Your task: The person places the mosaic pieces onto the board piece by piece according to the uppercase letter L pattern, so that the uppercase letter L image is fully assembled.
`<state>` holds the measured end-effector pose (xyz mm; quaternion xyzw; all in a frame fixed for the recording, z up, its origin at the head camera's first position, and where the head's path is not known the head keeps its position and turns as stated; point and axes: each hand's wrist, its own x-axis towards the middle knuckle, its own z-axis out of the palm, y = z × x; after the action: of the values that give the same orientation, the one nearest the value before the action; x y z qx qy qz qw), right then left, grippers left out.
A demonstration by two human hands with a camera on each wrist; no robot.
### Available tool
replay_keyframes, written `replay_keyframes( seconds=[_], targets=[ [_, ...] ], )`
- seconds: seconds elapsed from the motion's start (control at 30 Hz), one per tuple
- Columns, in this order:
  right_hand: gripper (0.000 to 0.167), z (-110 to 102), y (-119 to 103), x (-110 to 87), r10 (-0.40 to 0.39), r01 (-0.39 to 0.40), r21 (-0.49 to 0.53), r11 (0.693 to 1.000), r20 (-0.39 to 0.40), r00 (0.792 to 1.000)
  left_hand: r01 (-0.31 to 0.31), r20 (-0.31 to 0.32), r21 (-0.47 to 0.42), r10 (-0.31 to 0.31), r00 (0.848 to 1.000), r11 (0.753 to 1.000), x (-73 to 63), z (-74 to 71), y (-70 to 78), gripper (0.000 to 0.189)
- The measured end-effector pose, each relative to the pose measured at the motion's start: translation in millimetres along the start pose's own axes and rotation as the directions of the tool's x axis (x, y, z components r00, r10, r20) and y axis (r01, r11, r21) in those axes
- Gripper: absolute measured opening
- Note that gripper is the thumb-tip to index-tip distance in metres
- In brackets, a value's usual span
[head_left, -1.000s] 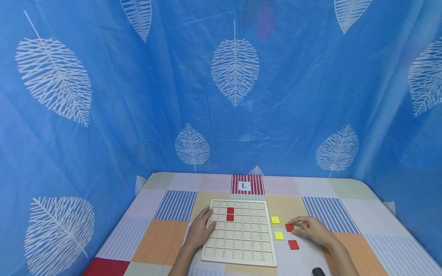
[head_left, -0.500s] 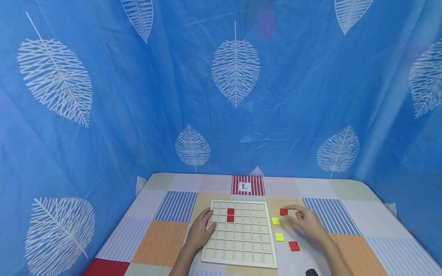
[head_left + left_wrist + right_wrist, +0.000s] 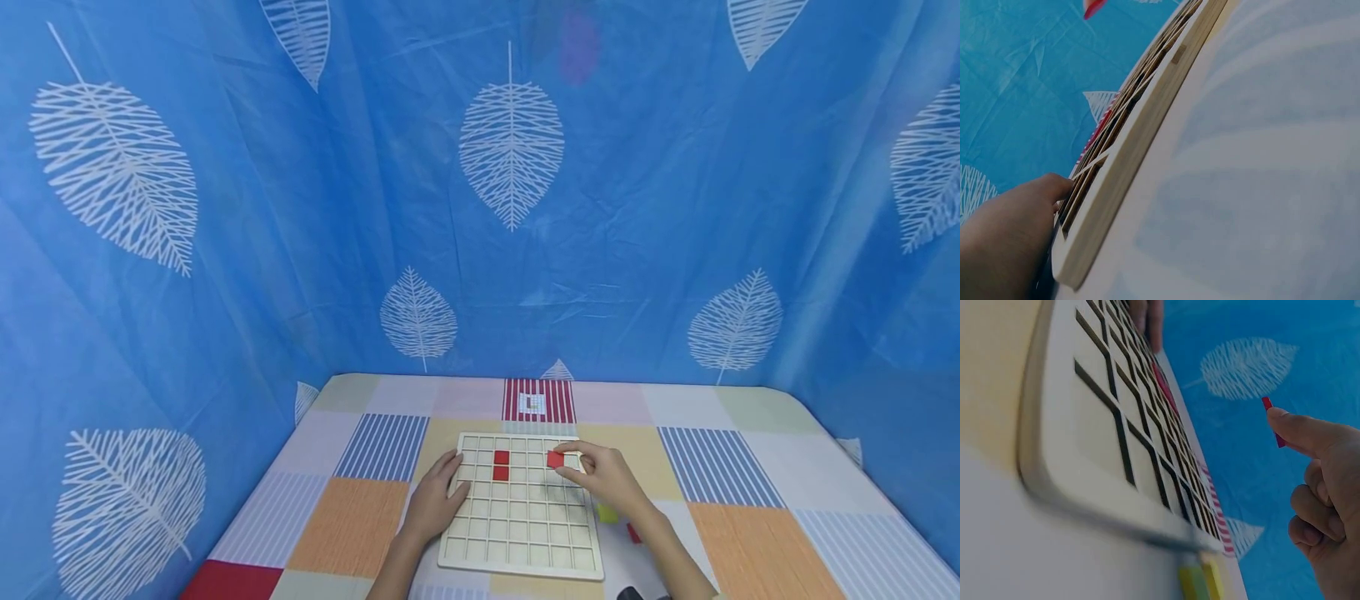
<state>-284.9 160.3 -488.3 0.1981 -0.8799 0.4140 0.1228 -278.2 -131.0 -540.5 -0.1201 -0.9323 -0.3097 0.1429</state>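
Observation:
My right hand [image 3: 609, 477] pinches a red square tile [image 3: 555, 460] between thumb and fingertips, over the upper right part of the cream grid board [image 3: 517, 560]. In the right wrist view the pinched tile [image 3: 1274, 422] shows edge-on, raised above the board, with the other fingers curled in. My left hand [image 3: 433, 500] rests on the board's left edge, fingers stretched and lying on the frame; in the left wrist view the thumb [image 3: 1050, 187] touches the rim. Two red tiles [image 3: 501, 465] sit one below the other in cells of the board's upper left part.
Right of the board lie a yellow tile [image 3: 607, 513] and a red tile [image 3: 633, 533], partly covered by my right forearm. A small card [image 3: 532, 404] with a printed grid lies beyond the board. A dark object [image 3: 630, 593] shows at the bottom edge.
My right hand picked up a red tile from the table right of the board, lifted it, and carried it left over the board. My left hand stayed in place.

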Motion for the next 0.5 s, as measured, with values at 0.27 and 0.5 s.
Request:
replay_keyframes(
  seconds=[0.27, 0.5],
  targets=[
    [0.028, 42.9, -10.6, 5.7, -0.035, 0.035, 0.031, 0.999, -0.003, 0.999, -0.006, 0.002, -0.002, 0.006, 1.0, 1.0, 0.8, -0.7, -0.1, 0.049],
    [0.03, 71.9, -19.1, 5.6, -0.004, 0.003, 0.031, 1.0, 0.039, 0.999, -0.016, -0.005, 0.004, 0.016, 1.0, 1.0, 0.4, -0.4, -0.4, 0.048]
  ],
)
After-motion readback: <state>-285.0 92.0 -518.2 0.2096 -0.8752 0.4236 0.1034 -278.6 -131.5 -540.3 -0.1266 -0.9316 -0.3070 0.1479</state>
